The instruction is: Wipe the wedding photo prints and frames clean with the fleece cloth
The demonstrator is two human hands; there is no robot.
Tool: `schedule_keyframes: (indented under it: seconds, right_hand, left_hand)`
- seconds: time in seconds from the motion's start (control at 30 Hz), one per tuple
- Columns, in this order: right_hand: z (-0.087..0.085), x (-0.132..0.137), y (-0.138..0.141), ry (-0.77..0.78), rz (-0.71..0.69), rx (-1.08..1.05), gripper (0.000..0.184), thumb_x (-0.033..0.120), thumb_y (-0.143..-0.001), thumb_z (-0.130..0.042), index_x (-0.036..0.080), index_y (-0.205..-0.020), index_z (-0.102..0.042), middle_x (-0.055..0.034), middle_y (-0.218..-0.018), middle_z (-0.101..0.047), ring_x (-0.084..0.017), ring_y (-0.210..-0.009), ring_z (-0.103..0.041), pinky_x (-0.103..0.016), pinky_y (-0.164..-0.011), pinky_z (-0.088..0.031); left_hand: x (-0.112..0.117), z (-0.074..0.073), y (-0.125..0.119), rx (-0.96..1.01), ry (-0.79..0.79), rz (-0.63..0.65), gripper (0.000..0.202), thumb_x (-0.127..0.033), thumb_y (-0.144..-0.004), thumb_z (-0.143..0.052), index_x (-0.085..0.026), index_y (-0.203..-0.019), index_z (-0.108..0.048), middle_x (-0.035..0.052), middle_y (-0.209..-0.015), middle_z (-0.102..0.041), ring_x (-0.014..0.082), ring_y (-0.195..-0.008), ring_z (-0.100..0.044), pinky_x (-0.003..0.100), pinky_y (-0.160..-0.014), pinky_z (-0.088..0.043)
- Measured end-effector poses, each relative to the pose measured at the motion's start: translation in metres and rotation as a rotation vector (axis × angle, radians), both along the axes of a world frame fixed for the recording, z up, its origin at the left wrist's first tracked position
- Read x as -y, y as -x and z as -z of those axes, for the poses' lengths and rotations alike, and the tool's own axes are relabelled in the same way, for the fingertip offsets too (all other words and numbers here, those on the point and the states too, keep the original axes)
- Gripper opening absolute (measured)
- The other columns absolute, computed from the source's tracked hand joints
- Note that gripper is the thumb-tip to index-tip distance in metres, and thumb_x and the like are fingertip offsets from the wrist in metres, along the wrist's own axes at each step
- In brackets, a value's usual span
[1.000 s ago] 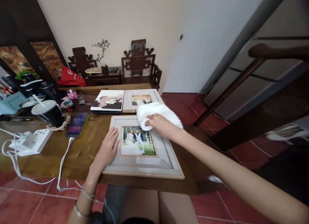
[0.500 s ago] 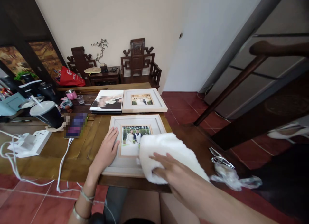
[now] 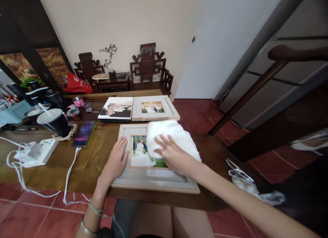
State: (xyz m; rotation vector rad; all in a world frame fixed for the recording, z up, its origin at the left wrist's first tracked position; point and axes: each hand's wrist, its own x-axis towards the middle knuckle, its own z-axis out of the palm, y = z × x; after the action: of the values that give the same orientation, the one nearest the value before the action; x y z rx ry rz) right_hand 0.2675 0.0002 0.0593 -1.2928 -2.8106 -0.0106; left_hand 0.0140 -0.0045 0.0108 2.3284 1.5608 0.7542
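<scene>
A pale wooden picture frame (image 3: pixel 143 178) with a wedding photo lies flat at the near edge of the brown table (image 3: pixel 77 162). My left hand (image 3: pixel 115 161) rests flat on the frame's left border, fingers stretched out. My right hand (image 3: pixel 172 153) presses a fluffy white cloth (image 3: pixel 169 133) down on the right half of the photo, fingers spread over the cloth. A second pale frame (image 3: pixel 153 108) and a frameless photo print (image 3: pixel 116 108) lie side by side further back.
On the left stand a dark lidded cup (image 3: pixel 55 121), a white power strip (image 3: pixel 38 149) with trailing cables, a phone (image 3: pixel 83 133) and a pink cup (image 3: pixel 78 101). Scissors (image 3: pixel 237 171) lie at the right. Carved wooden chairs (image 3: pixel 150 68) stand by the wall.
My right hand has swept the cloth from the frame's near right corner back up onto the photo. A second ago it was at the far right corner. The left hand stayed put.
</scene>
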Motion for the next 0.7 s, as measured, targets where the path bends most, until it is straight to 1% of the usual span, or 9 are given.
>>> schedule_keyframes:
  seconds: [0.1,0.17,0.23,0.3,0.37,0.43,0.57,0.6,0.7]
  right_hand:
    - [-0.012,0.047,-0.008,0.151,-0.107,-0.044,0.051,-0.004,-0.065,-0.045,0.018,-0.105,-0.069,-0.0153,-0.137,-0.051,-0.035,-0.133,-0.038,-0.056,-0.107,-0.033]
    - [-0.015,0.073,-0.011,0.221,-0.148,-0.123,0.053,-0.001,-0.065,-0.045,0.021,-0.107,-0.068,-0.0115,-0.138,-0.051,-0.03,-0.132,-0.04,-0.052,-0.107,-0.036]
    - [-0.011,0.088,-0.009,0.248,-0.132,-0.162,0.052,0.004,-0.065,-0.047,0.024,-0.109,-0.067,-0.0098,-0.142,-0.047,-0.03,-0.133,-0.039,-0.051,-0.107,-0.037]
    - [-0.002,0.088,-0.004,0.247,-0.082,-0.145,0.05,0.009,-0.064,-0.052,0.024,-0.109,-0.067,-0.0112,-0.143,-0.045,-0.035,-0.133,-0.037,-0.053,-0.106,-0.036]
    - [0.006,0.073,0.002,0.214,-0.043,-0.106,0.051,0.009,-0.064,-0.056,0.021,-0.113,-0.066,-0.015,-0.144,-0.043,-0.039,-0.133,-0.034,-0.055,-0.107,-0.033]
    - [0.011,0.048,0.008,0.134,-0.009,-0.069,0.055,0.004,-0.065,-0.055,0.016,-0.117,-0.064,-0.0186,-0.145,-0.041,-0.041,-0.135,-0.03,-0.056,-0.109,-0.028]
    - [0.01,-0.009,0.022,0.006,0.109,-0.023,0.057,-0.004,-0.069,-0.051,0.009,-0.124,-0.058,-0.0231,-0.149,-0.031,-0.044,-0.137,-0.021,-0.062,-0.108,-0.021]
    - [0.009,-0.021,0.028,0.005,0.097,-0.019,0.057,-0.005,-0.07,-0.05,0.009,-0.125,-0.057,-0.0231,-0.149,-0.029,-0.044,-0.138,-0.019,-0.063,-0.107,-0.021]
    - [0.006,-0.041,0.051,0.013,-0.051,-0.012,0.053,-0.005,-0.073,-0.05,0.01,-0.124,-0.058,-0.0198,-0.151,-0.027,-0.04,-0.14,-0.015,-0.061,-0.11,-0.018]
  left_hand:
    - [-0.001,0.001,-0.001,0.007,-0.01,-0.005,0.045,-0.029,-0.096,-0.037,-0.014,-0.138,-0.041,0.0146,-0.147,-0.041,0.0222,-0.141,-0.028,0.046,-0.116,-0.026]
    - [-0.001,0.001,-0.001,0.003,-0.011,-0.002,0.045,-0.029,-0.096,-0.038,-0.014,-0.138,-0.041,0.0147,-0.147,-0.041,0.0226,-0.141,-0.028,0.046,-0.116,-0.026]
    - [-0.001,0.001,-0.001,-0.011,-0.009,0.005,0.046,-0.03,-0.096,-0.038,-0.013,-0.138,-0.041,0.0148,-0.147,-0.04,0.0229,-0.141,-0.027,0.046,-0.116,-0.026]
    - [-0.001,0.001,0.0,-0.031,-0.005,0.015,0.046,-0.03,-0.096,-0.037,-0.012,-0.138,-0.041,0.0151,-0.148,-0.039,0.0229,-0.142,-0.026,0.046,-0.116,-0.026]
    - [-0.001,0.0,0.001,-0.047,-0.004,0.023,0.047,-0.03,-0.096,-0.037,-0.012,-0.139,-0.04,0.0149,-0.148,-0.038,0.0232,-0.142,-0.026,0.046,-0.115,-0.027]
    - [-0.001,0.0,0.001,-0.047,-0.009,0.03,0.047,-0.03,-0.096,-0.037,-0.014,-0.14,-0.039,0.0143,-0.148,-0.038,0.024,-0.142,-0.026,0.048,-0.115,-0.027]
    - [-0.002,0.001,0.002,-0.032,-0.012,0.037,0.047,-0.031,-0.096,-0.037,-0.016,-0.14,-0.039,0.0142,-0.148,-0.039,0.0246,-0.141,-0.027,0.049,-0.114,-0.029]
    - [-0.002,0.002,0.002,-0.025,-0.012,0.034,0.046,-0.031,-0.096,-0.037,-0.016,-0.14,-0.04,0.0141,-0.148,-0.039,0.0242,-0.141,-0.028,0.049,-0.113,-0.029]
    - [-0.002,0.004,0.003,0.007,-0.012,0.014,0.045,-0.029,-0.097,-0.033,-0.016,-0.139,-0.041,0.0138,-0.147,-0.04,0.0223,-0.141,-0.029,0.047,-0.114,-0.03]
